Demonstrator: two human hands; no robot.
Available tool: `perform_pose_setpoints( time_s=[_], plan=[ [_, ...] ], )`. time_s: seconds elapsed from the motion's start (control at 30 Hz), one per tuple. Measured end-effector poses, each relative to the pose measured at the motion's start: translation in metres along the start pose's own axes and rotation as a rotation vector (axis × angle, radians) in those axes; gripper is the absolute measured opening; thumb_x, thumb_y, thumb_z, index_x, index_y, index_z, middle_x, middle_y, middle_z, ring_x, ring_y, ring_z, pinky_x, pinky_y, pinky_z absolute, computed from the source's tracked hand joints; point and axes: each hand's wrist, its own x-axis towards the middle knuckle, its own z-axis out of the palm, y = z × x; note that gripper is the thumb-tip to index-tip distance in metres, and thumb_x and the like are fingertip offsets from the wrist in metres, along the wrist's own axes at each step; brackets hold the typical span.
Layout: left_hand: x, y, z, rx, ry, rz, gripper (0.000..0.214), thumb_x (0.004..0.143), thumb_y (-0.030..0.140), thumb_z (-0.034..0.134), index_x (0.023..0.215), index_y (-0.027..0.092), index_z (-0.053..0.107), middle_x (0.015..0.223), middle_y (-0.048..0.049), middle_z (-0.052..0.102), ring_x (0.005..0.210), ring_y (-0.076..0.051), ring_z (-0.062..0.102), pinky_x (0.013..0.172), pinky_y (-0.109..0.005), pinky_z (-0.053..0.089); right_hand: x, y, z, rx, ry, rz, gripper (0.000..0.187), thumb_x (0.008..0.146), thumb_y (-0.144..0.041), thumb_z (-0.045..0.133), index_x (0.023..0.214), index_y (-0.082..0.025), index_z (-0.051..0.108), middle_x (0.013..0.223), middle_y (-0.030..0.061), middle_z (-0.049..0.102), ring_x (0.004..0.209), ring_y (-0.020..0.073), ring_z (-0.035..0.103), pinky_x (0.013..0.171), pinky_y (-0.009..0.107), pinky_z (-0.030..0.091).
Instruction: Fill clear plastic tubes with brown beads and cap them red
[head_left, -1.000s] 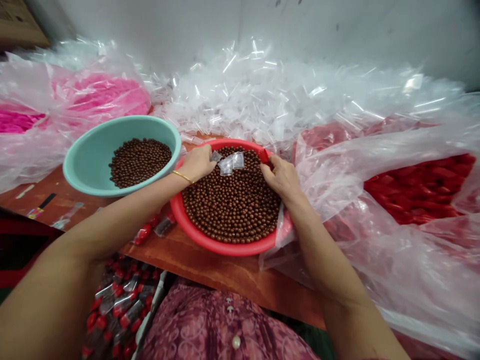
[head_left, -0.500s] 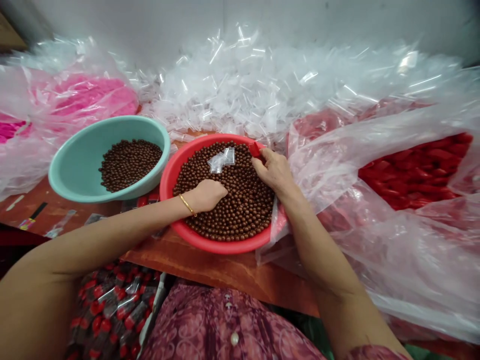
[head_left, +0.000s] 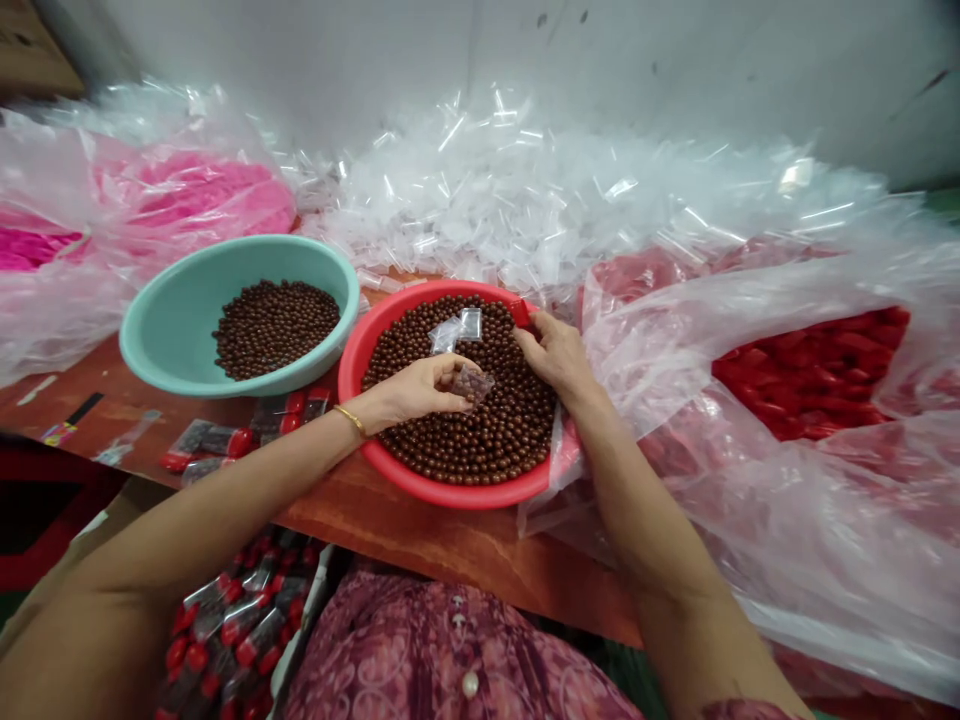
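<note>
My left hand (head_left: 427,388) is closed around a small clear plastic container (head_left: 474,384) with brown balls inside, held above the red basin (head_left: 352,365). Glossy brown balls (head_left: 450,450) fill much of that basin. At the basin's right rim, my right hand (head_left: 559,352) pinches a small red cap (head_left: 520,312) between thumb and fingers. A few clear plastic containers (head_left: 471,323) lie on the balls towards the back.
A teal basin (head_left: 161,310) with more brown balls stands at the left. Clear containers (head_left: 525,190) are heaped behind. Red caps (head_left: 810,370) fill a plastic bag at right; pink pieces (head_left: 202,195) lie bagged at left. Red-capped containers (head_left: 214,440) lie on the table and in a box below.
My left hand has come up out of the balls, and a container with balls in it now shows at its fingertips. My right hand still pinches the red cap near the rim.
</note>
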Motion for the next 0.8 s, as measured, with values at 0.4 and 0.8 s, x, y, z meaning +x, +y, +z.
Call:
perform_pose_setpoints(
  time_s=[0.4, 0.8],
  plan=[
    [-0.032, -0.013, 0.009, -0.038, 0.282, 0.18, 0.041, 0.064, 0.011, 0.069, 0.104, 0.012, 0.06, 0.095, -0.0045, 0.066, 0.087, -0.013, 0.06, 0.086, -0.029, 0.046, -0.004, -0.006, 0.002, 0.402, -0.051, 0.043, 0.018, 0.073, -0.034, 0.049, 0.077, -0.019, 0.059, 0.062, -0.0016, 0.053, 0.058, 0.0138, 0.047, 0.056, 0.027, 0.038],
    [-0.037, -0.014, 0.009, -0.057, 0.165, 0.084, 0.023, 0.075, 0.025, 0.063, 0.092, 0.014, 0.053, 0.08, 0.0008, 0.057, 0.067, -0.007, 0.054, 0.062, -0.02, 0.045, -0.056, -0.077, -0.011, 0.965, -0.534, 0.272, 0.035, 0.076, -0.051, 0.058, 0.088, -0.019, 0.055, 0.056, -0.0072, 0.044, 0.039, 0.0041, 0.03, 0.038, 0.021, 0.021]
  ],
)
